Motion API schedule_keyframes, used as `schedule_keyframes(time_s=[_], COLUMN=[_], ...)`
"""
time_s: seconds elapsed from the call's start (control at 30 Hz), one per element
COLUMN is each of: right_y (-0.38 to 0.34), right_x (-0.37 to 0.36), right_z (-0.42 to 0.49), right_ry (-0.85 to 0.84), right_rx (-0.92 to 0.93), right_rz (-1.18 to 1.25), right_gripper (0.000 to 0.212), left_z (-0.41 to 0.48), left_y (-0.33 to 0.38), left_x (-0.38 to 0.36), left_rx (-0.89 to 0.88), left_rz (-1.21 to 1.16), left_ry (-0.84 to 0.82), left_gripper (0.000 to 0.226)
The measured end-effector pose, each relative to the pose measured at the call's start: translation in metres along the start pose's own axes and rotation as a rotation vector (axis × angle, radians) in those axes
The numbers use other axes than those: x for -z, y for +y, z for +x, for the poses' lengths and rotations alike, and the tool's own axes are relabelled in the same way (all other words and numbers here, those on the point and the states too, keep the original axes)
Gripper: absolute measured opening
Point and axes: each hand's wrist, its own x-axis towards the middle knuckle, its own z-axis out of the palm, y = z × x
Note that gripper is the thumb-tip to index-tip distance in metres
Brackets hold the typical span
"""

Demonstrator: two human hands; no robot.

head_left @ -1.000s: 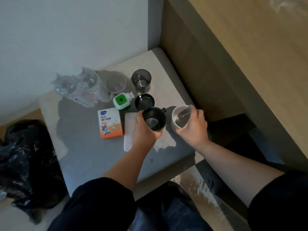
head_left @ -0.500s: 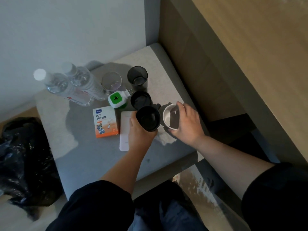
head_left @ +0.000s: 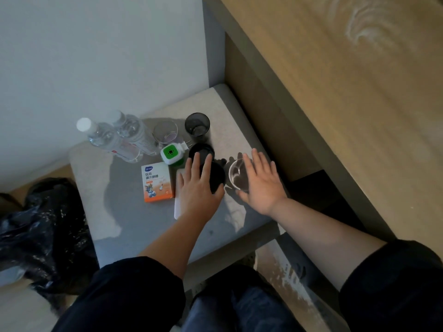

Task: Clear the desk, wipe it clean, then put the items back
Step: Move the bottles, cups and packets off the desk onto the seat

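Observation:
A grey stool-like surface (head_left: 134, 226) holds the items. My left hand (head_left: 196, 185) hovers flat, fingers straight, over a black mug (head_left: 217, 174). Over a white mug (head_left: 236, 173) my right hand (head_left: 260, 185) is spread, fingers straight; neither hand grips anything. Behind them stand another black mug (head_left: 201, 150), a dark tumbler (head_left: 197, 127) and a clear glass (head_left: 165, 133). Two water bottles (head_left: 117, 137) lie at the back left. A green-and-white plug-in device (head_left: 171, 154), an orange-and-white box (head_left: 157, 182) and a white flat object (head_left: 178, 202) lie near my left hand.
A black plastic bag (head_left: 43, 231) sits on the floor to the left. A wooden desk (head_left: 335, 92) runs along the right, with a dark gap under it. A white wall stands behind the stool. My knees are at the bottom.
Both hands have let go of the mugs, which now stand on the surface, and have opened flat above them. The camera has tilted so the scene sits lower.

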Motion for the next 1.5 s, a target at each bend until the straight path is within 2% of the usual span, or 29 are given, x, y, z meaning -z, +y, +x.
schedule_keyframes(time_s=[0.17, 0.27, 0.33, 0.4, 0.5, 0.6, 0.77, 0.93, 1.1, 1.5], right_y=[-0.021, -0.033, -0.044, -0.057, -0.073, -0.083, -0.099, -0.102, -0.089, -0.017], right_x=[0.03, 0.062, 0.087, 0.109, 0.134, 0.154, 0.171, 0.185, 0.193, 0.175], right_z=[-0.037, -0.071, -0.1, -0.13, -0.172, -0.212, -0.279, -0.332, -0.386, -0.524], right_ry=[0.101, 0.244, 0.355, 0.427, 0.478, 0.51, 0.585, 0.647, 0.729, 0.813], right_rx=[-0.034, -0.072, -0.103, -0.134, -0.184, -0.288, -0.415, -0.508, -0.614, -0.814], right_rz=[0.01, 0.016, -0.003, -0.006, 0.017, 0.074, 0.16, 0.178, 0.216, 0.281], right_gripper=[0.081, 0.076, 0.073, 0.071, 0.071, 0.072, 0.072, 0.071, 0.071, 0.069], left_z=[-0.011, -0.028, -0.045, -0.065, -0.092, -0.125, -0.175, -0.204, -0.237, -0.338], left_y=[0.014, 0.03, 0.045, 0.061, 0.078, 0.093, 0.115, 0.138, 0.182, 0.296], left_x=[0.037, 0.071, 0.101, 0.129, 0.169, 0.207, 0.245, 0.269, 0.286, 0.262], left_rx=[-0.136, -0.095, -0.078, -0.17, -0.301, -0.35, -0.405, -0.462, -0.565, -0.797], left_rz=[0.128, 0.101, 0.044, 0.078, 0.14, 0.139, 0.129, 0.138, 0.129, 0.146], left_ry=[-0.006, -0.024, 0.026, 0.121, 0.196, 0.252, 0.21, 0.109, 0.092, 0.073], left_gripper=[0.072, 0.068, 0.065, 0.064, 0.066, 0.071, 0.07, 0.072, 0.072, 0.071])
